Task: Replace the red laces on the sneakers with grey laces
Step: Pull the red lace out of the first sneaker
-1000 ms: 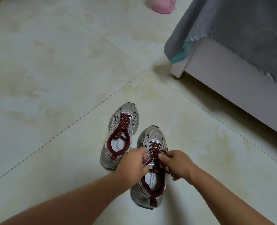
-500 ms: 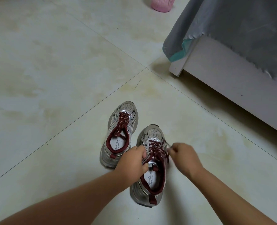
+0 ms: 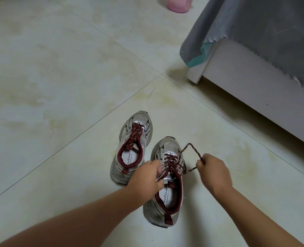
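Observation:
Two silver-grey sneakers with dark red collars stand side by side on the tiled floor. The left sneaker (image 3: 133,138) keeps its red lace (image 3: 136,133) threaded. On the nearer right sneaker (image 3: 167,193), my left hand (image 3: 145,177) grips the tongue and lacing area. My right hand (image 3: 213,170) pinches a loop of the red lace (image 3: 190,148) drawn out to the right of the shoe. No grey laces are in view.
A white bed frame (image 3: 254,86) draped with a grey sheet (image 3: 263,20) fills the upper right. A pink object (image 3: 178,4) stands on the floor at the top edge. Pale floor tiles (image 3: 58,68) spread to the left.
My right hand has moved to the right, away from the sneaker, drawing a loop of red lace out with it. My left hand has stayed on the shoe.

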Demonstrator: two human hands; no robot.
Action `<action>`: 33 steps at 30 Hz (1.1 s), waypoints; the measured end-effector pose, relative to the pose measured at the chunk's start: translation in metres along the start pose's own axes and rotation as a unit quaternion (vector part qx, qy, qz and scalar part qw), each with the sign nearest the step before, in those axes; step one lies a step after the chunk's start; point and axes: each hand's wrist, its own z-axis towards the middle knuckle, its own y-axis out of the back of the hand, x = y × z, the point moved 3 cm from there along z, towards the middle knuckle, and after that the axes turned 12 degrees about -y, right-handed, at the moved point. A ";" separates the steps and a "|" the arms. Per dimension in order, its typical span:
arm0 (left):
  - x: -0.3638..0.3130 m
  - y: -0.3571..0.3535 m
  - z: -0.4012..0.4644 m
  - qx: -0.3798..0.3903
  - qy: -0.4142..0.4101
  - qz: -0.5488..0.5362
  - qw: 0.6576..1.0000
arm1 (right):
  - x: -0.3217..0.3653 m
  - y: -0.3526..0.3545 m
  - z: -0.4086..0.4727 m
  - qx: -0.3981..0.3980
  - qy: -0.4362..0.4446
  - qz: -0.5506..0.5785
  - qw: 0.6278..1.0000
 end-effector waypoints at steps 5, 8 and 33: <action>-0.001 0.001 0.000 0.007 0.001 -0.006 1.000 | -0.011 0.012 0.010 -0.064 -0.033 -0.087 0.994; -0.001 0.001 -0.001 0.010 0.000 -0.008 1.000 | -0.010 0.018 0.011 -0.055 0.009 -0.138 0.989; -0.004 0.001 0.001 0.009 -0.018 0.000 1.000 | 0.050 -0.022 -0.020 0.099 0.240 -0.009 0.966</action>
